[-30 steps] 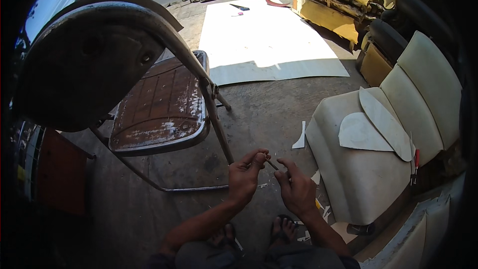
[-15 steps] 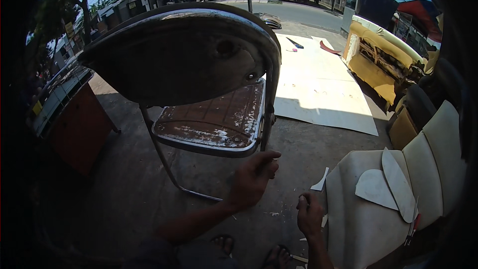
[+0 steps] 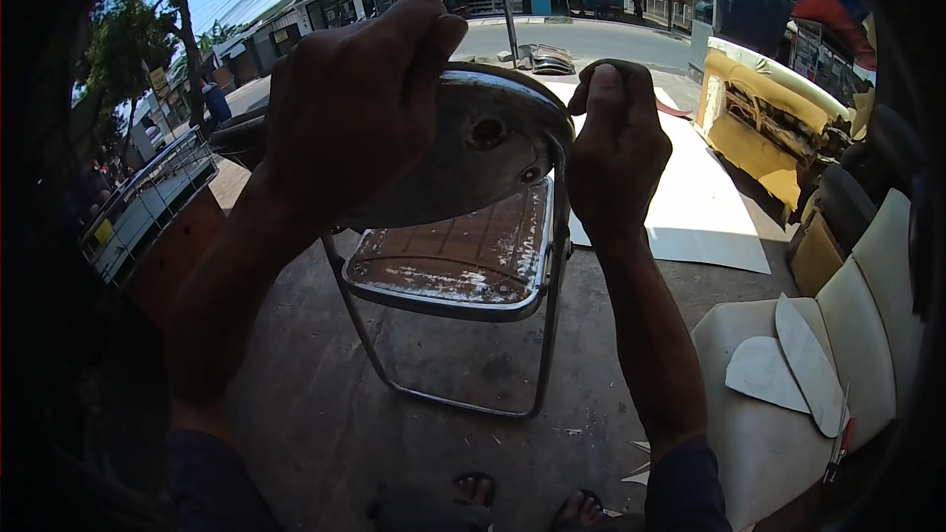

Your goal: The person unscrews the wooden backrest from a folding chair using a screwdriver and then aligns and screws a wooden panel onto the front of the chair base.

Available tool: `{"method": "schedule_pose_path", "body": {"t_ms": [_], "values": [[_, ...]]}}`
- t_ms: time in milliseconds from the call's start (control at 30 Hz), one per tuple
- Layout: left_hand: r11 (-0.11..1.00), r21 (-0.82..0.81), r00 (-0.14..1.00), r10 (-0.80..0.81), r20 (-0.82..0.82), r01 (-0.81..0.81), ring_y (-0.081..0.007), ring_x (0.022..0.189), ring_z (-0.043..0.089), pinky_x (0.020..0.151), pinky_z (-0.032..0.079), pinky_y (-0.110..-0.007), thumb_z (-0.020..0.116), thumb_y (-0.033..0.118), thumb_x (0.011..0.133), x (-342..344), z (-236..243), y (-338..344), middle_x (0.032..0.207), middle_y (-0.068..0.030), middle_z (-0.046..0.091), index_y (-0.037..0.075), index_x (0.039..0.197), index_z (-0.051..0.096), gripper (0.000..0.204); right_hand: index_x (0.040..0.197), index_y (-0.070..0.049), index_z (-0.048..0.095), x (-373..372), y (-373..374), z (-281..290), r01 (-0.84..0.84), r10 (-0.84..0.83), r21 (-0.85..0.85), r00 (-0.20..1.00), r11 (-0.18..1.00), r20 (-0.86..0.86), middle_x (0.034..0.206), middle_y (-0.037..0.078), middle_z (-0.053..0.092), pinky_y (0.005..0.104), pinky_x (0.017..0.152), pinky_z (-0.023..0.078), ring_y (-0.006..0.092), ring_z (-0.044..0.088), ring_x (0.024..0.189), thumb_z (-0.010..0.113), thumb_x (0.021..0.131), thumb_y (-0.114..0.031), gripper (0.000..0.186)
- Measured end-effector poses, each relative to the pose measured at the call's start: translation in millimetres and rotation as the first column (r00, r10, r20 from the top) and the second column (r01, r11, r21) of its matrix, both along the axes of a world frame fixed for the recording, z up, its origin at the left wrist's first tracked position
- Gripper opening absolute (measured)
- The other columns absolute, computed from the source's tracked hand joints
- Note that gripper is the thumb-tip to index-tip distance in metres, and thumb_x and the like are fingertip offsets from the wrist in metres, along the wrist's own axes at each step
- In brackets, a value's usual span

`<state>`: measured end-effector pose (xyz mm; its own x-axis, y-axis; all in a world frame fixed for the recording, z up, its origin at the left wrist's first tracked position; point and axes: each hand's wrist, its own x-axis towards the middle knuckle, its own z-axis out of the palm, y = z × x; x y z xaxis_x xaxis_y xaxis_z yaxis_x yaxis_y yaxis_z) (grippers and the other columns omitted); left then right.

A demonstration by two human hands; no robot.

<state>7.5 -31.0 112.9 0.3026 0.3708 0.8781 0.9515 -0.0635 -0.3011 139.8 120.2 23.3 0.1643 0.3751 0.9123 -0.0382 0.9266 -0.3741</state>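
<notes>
My left hand is raised in front of the upper part of a metal folding chair, its fingers curled and the thumb pressed to them. My right hand is closed too, thumb uppermost, beside the chair's right upper edge. Anything thin pinched in either hand is too small to make out. The chair's dark curved back panel has a worn bright rim and two holes, and my left hand hides part of it. Below and beyond it is the scuffed brown seat. A tubular metal leg frame stands on the floor.
A cream padded seat at the right bears white cut pieces and a red-handled tool. Behind lie a pale sheet and a torn yellow foam seat. A reddish cabinet stands left. Scraps litter the concrete floor.
Both hands have risen from low in front of the chair to the height of its back panel and moved apart. The view has shifted, so the chair appears lower and farther right.
</notes>
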Motion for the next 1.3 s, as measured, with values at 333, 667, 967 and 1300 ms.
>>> {"method": "schedule_pose_path", "body": {"t_ms": [333,667,967,1300], "values": [[0.986,-0.141,0.975,0.12,0.185,-0.095,-0.0354,0.06,0.064,0.06,0.047,-0.045,0.054,0.029,0.105,19.4,-6.7,3.6,0.066,-0.0141,0.063,0.005,0.084,0.065,0.035,0.094,-0.002,0.061,-23.7,0.4,-14.4,-0.166,0.152,-0.061,0.969,0.984,-0.194,0.066,0.008,0.059,0.0326,0.057,0.045,0.0144,0.056,0.058,0.045,0.107,-0.021,0.028],[0.917,-0.395,0.974,0.141,0.177,-0.061,-0.0287,0.076,0.066,0.077,0.049,-0.042,0.055,0.034,0.105,-3.1,17.8,12.9,0.08,-0.016,0.069,0.001,0.096,0.071,0.038,0.089,0.0,0.061,-17.0,10.2,-1.0,-0.346,0.337,-0.172,0.938,0.922,-0.077,0.058,0.011,0.056,0.0351,0.057,0.043,0.0155,0.054,0.054,0.046,0.106,-0.024,0.033],[0.452,-0.883,0.93,0.252,0.266,0.13,-0.0211,0.1,0.069,0.094,0.049,-0.035,0.066,0.036,0.097,-16.2,65.4,29.9,0.113,-0.0152,0.074,-0.001,0.12,0.072,0.044,0.089,-0.001,0.061,-20.5,-1.3,-1.1,-0.376,0.376,-0.216,0.926,0.901,-0.041,0.066,0.017,0.06,0.0412,0.064,0.047,0.0273,0.061,0.061,0.043,0.106,-0.029,0.037],[0.517,-0.785,0.812,0.257,0.524,0.342,-0.0133,0.082,0.059,0.077,0.049,-0.031,0.054,0.019,0.094,-33.7,44.9,37.8,0.09,-0.0034,0.063,0.002,0.1,0.065,0.021,0.094,-0.002,0.057,25.0,61.5,-135.3,0.062,0.059,-0.445,0.966,0.893,0.253,0.076,0.02,0.067,0.0523,0.069,0.05,0.0397,0.067,0.072,0.045,0.108,-0.027,0.031]]}}
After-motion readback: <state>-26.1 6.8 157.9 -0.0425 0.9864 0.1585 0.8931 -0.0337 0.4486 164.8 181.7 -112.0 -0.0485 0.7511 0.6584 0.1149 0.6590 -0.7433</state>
